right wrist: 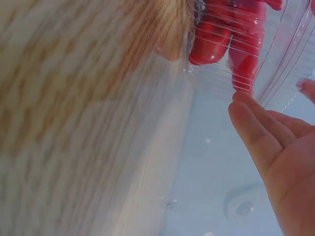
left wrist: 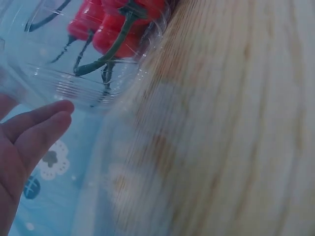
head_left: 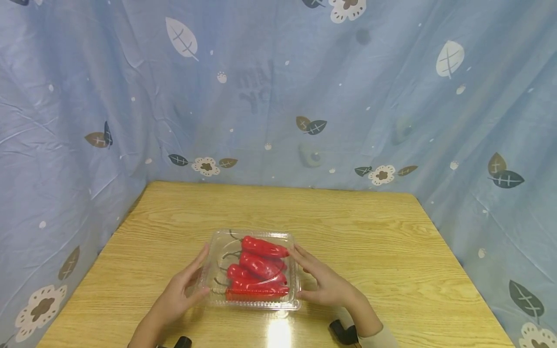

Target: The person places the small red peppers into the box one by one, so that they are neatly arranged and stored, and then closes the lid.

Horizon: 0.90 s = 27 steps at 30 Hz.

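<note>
A clear plastic clamshell box [head_left: 297, 282] is near the front middle of the wooden table, its lid down. Several red peppers [head_left: 261, 266] with long green stems lie inside, stems to the left. My left hand [head_left: 180, 287] is at the box's left side, fingers extended and thumb by the front corner. On the opposite side, my right hand [head_left: 326, 280] has its fingertips against the wall. Both wrist views show the left fingers [left wrist: 54, 118] and right fingers [right wrist: 256, 123] nearly straight at the box ends. Whether the box is slightly raised, I cannot tell.
Pale wooden tabletop [head_left: 370, 232] spreads around the box. A blue curtain [head_left: 261, 96] with leaf and flower prints hangs behind and along both sides. Black device parts [head_left: 344, 332] show at the wrists near the lower edge.
</note>
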{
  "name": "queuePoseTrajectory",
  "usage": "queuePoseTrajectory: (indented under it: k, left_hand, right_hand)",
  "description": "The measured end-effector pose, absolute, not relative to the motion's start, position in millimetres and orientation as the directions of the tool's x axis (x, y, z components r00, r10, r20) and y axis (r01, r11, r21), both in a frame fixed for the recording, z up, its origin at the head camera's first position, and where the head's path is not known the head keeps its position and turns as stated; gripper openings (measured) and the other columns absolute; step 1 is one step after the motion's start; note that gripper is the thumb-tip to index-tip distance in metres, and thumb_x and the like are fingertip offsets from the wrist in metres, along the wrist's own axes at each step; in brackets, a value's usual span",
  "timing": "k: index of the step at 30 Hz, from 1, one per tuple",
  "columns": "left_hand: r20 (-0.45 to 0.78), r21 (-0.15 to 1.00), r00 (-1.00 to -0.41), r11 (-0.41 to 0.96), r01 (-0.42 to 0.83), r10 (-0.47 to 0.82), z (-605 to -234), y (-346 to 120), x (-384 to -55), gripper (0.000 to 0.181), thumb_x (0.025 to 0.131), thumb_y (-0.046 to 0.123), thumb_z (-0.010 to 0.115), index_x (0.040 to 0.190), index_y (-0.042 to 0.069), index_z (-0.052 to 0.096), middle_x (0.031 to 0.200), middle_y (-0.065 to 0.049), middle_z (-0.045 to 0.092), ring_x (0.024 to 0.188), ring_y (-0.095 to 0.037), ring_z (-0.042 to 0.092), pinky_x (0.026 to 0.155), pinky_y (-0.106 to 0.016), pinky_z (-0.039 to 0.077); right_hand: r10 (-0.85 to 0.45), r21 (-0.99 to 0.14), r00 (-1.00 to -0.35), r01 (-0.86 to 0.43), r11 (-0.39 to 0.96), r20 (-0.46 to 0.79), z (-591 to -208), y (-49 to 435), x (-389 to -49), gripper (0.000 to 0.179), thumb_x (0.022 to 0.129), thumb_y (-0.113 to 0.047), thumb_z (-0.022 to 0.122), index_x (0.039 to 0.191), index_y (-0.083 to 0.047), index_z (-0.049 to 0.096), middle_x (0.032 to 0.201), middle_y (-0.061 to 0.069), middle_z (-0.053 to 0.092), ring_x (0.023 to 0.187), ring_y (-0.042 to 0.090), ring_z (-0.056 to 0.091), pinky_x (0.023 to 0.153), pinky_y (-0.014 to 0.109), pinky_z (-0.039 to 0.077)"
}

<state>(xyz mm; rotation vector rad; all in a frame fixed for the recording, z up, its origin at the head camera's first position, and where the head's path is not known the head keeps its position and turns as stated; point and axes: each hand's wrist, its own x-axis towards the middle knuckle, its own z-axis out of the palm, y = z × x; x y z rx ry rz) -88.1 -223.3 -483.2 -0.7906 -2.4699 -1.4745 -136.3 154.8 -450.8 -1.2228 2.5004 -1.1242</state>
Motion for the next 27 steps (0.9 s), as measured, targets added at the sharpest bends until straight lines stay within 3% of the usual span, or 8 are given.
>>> queuePoseTrajectory:
  k: [5,10,13,17,19,22,25,27]
  left_hand:
    - [0.363,0.778,-0.844,0.370,0.508,0.396,-481.7,-224.2,-87.7,0.079,0.083,-0.001,0.066,0.150,0.007,0.024,0.158,-0.019,0.010,0.139,0.000,0.021,0.104,-0.018,0.036]
    - [0.336,0.775,-0.849,0.392,0.495,0.408,-482.1,-226.3,-87.9,0.082,0.083,0.004,0.070,0.151,0.010,0.025,0.158,-0.018,0.011,0.137,0.001,0.023,0.104,-0.018,0.036]
    - [0.312,0.773,-0.864,0.423,0.473,0.396,-480.7,-226.1,-86.9,0.085,0.081,0.008,0.073,0.151,0.013,0.025,0.158,-0.017,0.013,0.136,0.003,0.023,0.104,-0.018,0.036]
    - [0.292,0.776,-0.875,0.439,0.453,0.386,-478.6,-225.2,-86.0,0.086,0.080,0.011,0.075,0.150,0.015,0.026,0.158,-0.017,0.015,0.136,0.004,0.022,0.104,-0.019,0.036]
    - [0.292,0.777,-0.874,0.436,0.454,0.388,-478.3,-224.9,-86.0,0.085,0.080,0.011,0.075,0.150,0.013,0.026,0.157,-0.018,0.015,0.138,-0.003,0.023,0.105,-0.022,0.037]
    - [0.280,0.789,-0.877,0.427,0.442,0.390,-478.3,-224.7,-85.8,0.086,0.080,0.010,0.075,0.150,0.013,0.026,0.157,-0.020,0.014,0.136,-0.024,0.032,0.102,-0.023,0.041]
    - [0.256,0.803,-0.885,0.424,0.419,0.389,-478.4,-224.7,-85.5,0.086,0.080,0.009,0.075,0.151,0.015,0.025,0.157,-0.020,0.013,0.130,-0.042,0.037,0.099,-0.022,0.045]
    - [0.240,0.814,-0.888,0.417,0.404,0.392,-478.3,-224.8,-85.5,0.087,0.080,0.009,0.075,0.151,0.015,0.025,0.157,-0.020,0.012,0.126,-0.047,0.041,0.097,-0.022,0.047]
  right_hand:
    - [-0.740,-0.664,-0.634,-0.656,0.359,0.226,-440.3,152.2,-132.0,0.085,0.082,-0.020,0.074,0.150,-0.008,0.025,0.158,0.021,0.007,0.139,0.045,0.023,0.097,0.061,0.044]
    - [-0.732,-0.677,-0.645,-0.641,0.362,0.219,-439.0,151.6,-129.6,0.082,0.082,-0.020,0.074,0.149,-0.007,0.028,0.158,0.022,0.005,0.138,0.047,0.025,0.096,0.058,0.047]
    - [-0.729,-0.689,-0.656,-0.621,0.373,0.196,-448.7,154.4,-133.8,0.080,0.084,-0.029,0.072,0.150,-0.014,0.028,0.160,0.014,0.002,0.139,0.042,0.027,0.097,0.054,0.048]
    - [-0.730,-0.754,-0.662,-0.564,0.336,0.170,-450.8,153.8,-134.1,0.080,0.084,-0.021,0.073,0.150,-0.013,0.028,0.161,0.011,-0.002,0.134,0.040,0.037,0.096,0.043,0.052]
    - [-0.730,-0.790,-0.664,-0.531,0.306,0.163,-449.6,152.6,-132.2,0.080,0.084,-0.013,0.072,0.150,-0.010,0.027,0.160,0.012,-0.004,0.132,0.039,0.041,0.094,0.039,0.053]
    - [-0.727,-0.825,-0.667,-0.497,0.269,0.164,-444.4,150.1,-128.0,0.080,0.082,-0.004,0.072,0.149,-0.004,0.027,0.159,0.017,-0.005,0.126,0.041,0.046,0.092,0.037,0.054]
    - [-0.727,-0.846,-0.667,-0.475,0.243,0.165,-440.4,148.6,-125.2,0.079,0.082,-0.001,0.071,0.148,0.001,0.027,0.158,0.021,-0.005,0.123,0.044,0.048,0.092,0.037,0.054]
    - [-0.728,-0.851,-0.666,-0.469,0.237,0.164,-441.6,149.0,-125.5,0.080,0.082,-0.001,0.070,0.148,0.000,0.026,0.159,0.020,-0.006,0.123,0.044,0.048,0.092,0.037,0.054]
